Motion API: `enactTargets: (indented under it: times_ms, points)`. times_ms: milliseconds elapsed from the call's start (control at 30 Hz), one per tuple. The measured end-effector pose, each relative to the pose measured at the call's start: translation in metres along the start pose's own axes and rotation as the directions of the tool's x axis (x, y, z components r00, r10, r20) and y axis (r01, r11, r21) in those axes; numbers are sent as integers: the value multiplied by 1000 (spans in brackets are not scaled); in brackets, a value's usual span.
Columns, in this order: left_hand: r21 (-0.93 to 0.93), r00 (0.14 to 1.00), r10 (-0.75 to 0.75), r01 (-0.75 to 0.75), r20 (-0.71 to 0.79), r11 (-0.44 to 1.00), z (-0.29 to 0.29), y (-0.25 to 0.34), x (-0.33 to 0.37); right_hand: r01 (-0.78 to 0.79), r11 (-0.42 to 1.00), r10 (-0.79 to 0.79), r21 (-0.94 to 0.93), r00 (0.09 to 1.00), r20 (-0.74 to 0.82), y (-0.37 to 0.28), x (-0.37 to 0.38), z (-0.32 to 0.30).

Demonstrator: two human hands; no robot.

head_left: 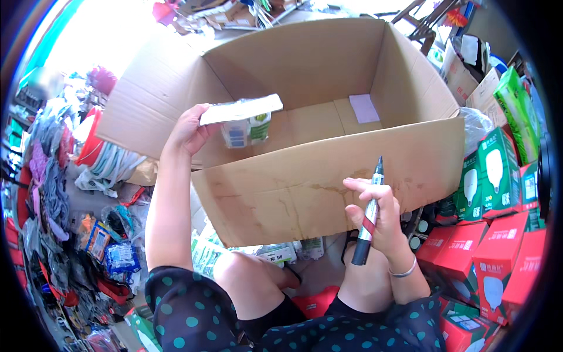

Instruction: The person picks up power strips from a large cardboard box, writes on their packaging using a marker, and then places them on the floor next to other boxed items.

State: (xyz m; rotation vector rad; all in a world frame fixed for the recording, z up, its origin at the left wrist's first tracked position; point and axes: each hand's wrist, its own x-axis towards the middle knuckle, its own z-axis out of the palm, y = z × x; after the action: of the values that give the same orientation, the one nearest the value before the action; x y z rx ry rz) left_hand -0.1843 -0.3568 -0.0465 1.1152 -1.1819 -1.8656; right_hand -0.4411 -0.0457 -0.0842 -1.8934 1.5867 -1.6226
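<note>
My left hand [192, 130] is closed on the near end of a flat white packet [241, 110], held level over the left part of a large open cardboard box [410, 155]. Just beneath the packet are clear-wrapped packs [237, 136] with white, green and blue printing; whether they touch it I cannot tell. In front of the box, my right hand [384, 220] grips a marker pen [370, 214] with a silver, red and black barrel. Its narrow black end points up and away, and the forefinger is stretched out. A pale pink sheet [365, 108] lies on the box floor.
Red light-bulb boxes [492, 264] and green ones [497, 170] are stacked at the right. Bagged goods [120, 252] and a red bucket [89, 141] crowd the left. Green-and-white packages [275, 253] lie between my legs and the box. Flattened cardboard [234, 14] is heaped behind.
</note>
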Motion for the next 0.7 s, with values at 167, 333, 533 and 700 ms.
enactTargets:
  times_ms: [167,333,533,700]
  points:
    - [-279,975,221,-203,36,939,27,61,-117,-79,967,95,243,994,-54,-44,-20,8]
    - [-482,889,360,-192,284,855,26,61,-210,21,974,15,226,987,-157,-63,-11,25]
    - [-698,865,469,-223,180,680,19,-12,-292,-415,208,437,886,849,296,-102,-54,73]
    - [-892,690,628,57,359,448,14,-100,-300,-734,-110,98,670,663,742,-139,-114,100]
